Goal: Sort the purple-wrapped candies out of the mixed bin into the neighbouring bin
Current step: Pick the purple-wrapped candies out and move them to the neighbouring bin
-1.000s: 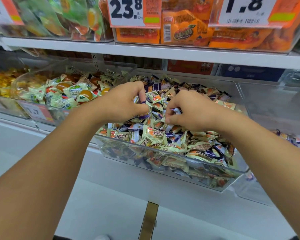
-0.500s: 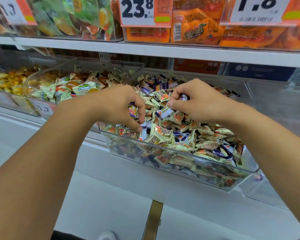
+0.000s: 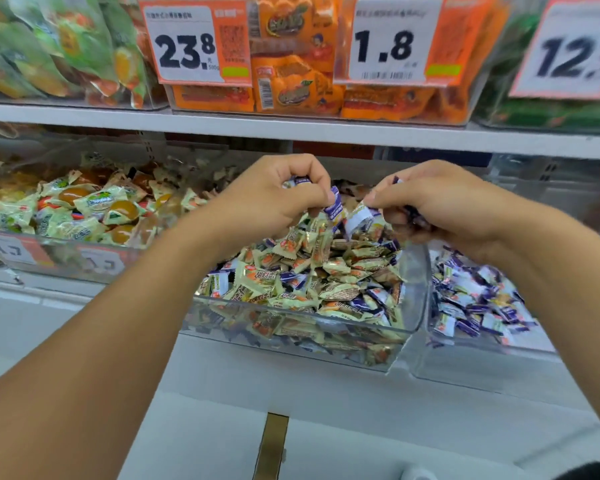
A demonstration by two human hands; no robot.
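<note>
Two bare arms reaching in over the clear plastic mixed bin (image 3: 409, 292) of green and purple sweets. Left hand (image 3: 274, 195) raised, fingers curled, pinching purple-wrapped candies (image 3: 333, 206). Right hand (image 3: 440, 206) raised too, fingers pinching purple-wrapped sweets (image 3: 359, 216). More purple ones in the clear neighbouring bin (image 3: 478, 351) on the right.

Above the mixed bin (image 3: 305, 336) the way is open up to the shelf (image 3: 291, 129); its right wall (image 3: 417, 289) stands between it and the purple bin (image 3: 482, 355).
</note>
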